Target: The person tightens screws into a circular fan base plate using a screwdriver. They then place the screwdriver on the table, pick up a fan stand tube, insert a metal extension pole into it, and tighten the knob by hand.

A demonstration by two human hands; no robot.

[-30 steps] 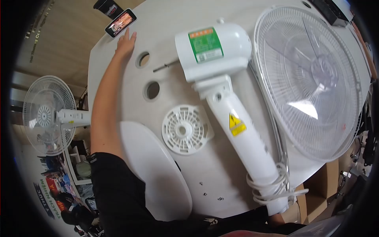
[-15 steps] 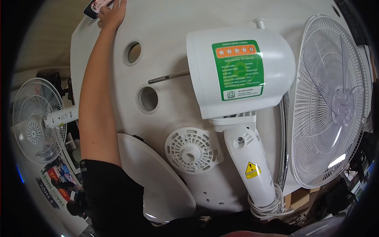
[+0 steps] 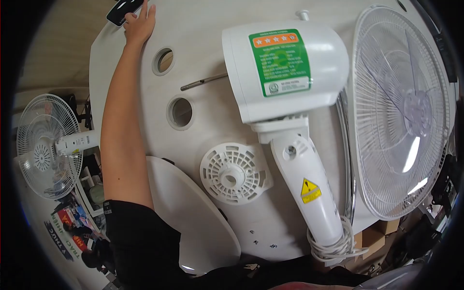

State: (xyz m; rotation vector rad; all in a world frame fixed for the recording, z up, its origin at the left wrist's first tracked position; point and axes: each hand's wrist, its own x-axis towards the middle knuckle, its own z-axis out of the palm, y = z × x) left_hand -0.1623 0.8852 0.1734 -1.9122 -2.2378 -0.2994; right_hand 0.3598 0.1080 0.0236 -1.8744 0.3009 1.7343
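Note:
My left hand (image 3: 139, 26) is stretched out to the table's far left corner, fingers apart, beside a phone (image 3: 123, 10) with a dark screen. Its fingertips are at the phone's edge; whether they touch it I cannot tell. My right hand is out of sight. A white fan motor housing (image 3: 328, 58) with a green energy label lies on the table, its metal shaft (image 3: 203, 81) pointing left. Its neck (image 3: 309, 193) runs down to a coiled white cord (image 3: 333, 246). Left of the neck lies a round slotted white plastic piece (image 3: 212, 174).
A fan grille with clear blades (image 3: 386, 121) lies at the right, beside a chrome pole (image 3: 345, 159). Several small screws (image 3: 256, 241) lie near the front edge. A white rounded base (image 3: 193, 217) is under my forearm. The table has two round holes (image 3: 170, 113). Another fan (image 3: 46, 150) stands at the left.
The phone's screen has gone from a lit picture to dark. My left hand's fingers have spread a little. The view has shifted slightly.

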